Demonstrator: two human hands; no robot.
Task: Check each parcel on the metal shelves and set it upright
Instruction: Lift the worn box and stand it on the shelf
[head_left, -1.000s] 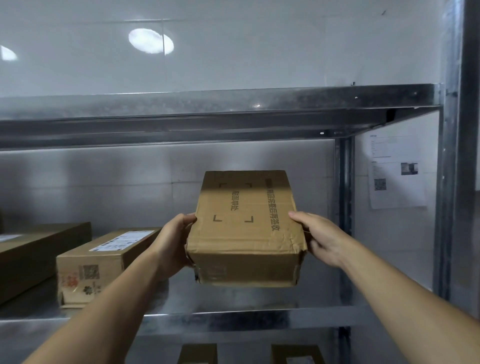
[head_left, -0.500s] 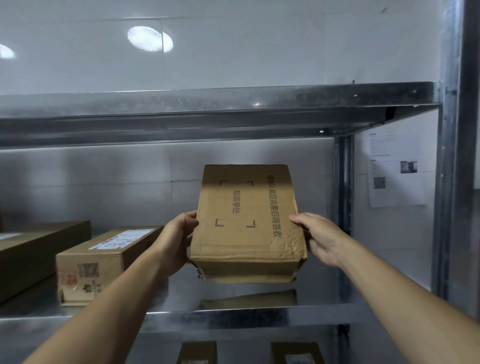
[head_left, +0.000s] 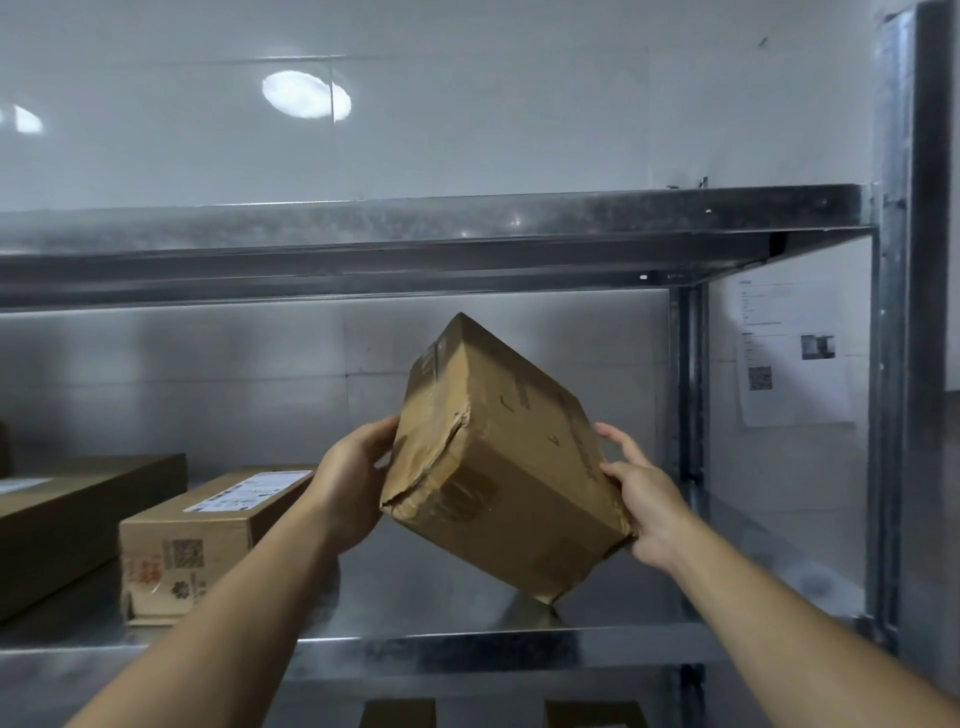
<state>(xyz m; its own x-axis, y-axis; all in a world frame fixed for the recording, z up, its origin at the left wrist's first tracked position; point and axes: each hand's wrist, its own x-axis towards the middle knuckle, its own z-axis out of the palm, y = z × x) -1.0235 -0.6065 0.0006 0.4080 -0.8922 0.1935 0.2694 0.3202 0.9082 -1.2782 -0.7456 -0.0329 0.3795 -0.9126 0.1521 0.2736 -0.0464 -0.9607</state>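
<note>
A person held a crumpled cardboard parcel (head_left: 498, 467) between both hands, tilted so that one corner pointed down and another pointed up towards the upper shelf (head_left: 415, 244) above it. The left hand (head_left: 353, 483) gripped the parcel's left side, palm against the cardboard and thumb lying along the upper edge. The right hand (head_left: 644, 499) grasped the parcel's right edge with the fingers (head_left: 621, 441) spread over the printed face and the thumb pressed lower down. The face turned to the camera was dented, with a torn seam running down from the middle edge.

Directly below the parcel ran the metal shelf (head_left: 467, 649). The lowest corner sat just over its own reflection there, possibly touching the metal, though the view did not settle it.

To the left of the parcel, a long brown box (head_left: 208, 519) lay flat on the same shelf, a white shipping label (head_left: 249, 491) on its top and a QR code on its near end. Farther left of the parcel lay a second, darker long box (head_left: 78, 514), also flat. Below the parcel, under the shelf edge, the tops of two more cartons (head_left: 397, 714) showed. To the right of the parcel stood the rack's steel post (head_left: 893, 364), with a printed notice (head_left: 789, 353) fixed to the wall between them.
</note>
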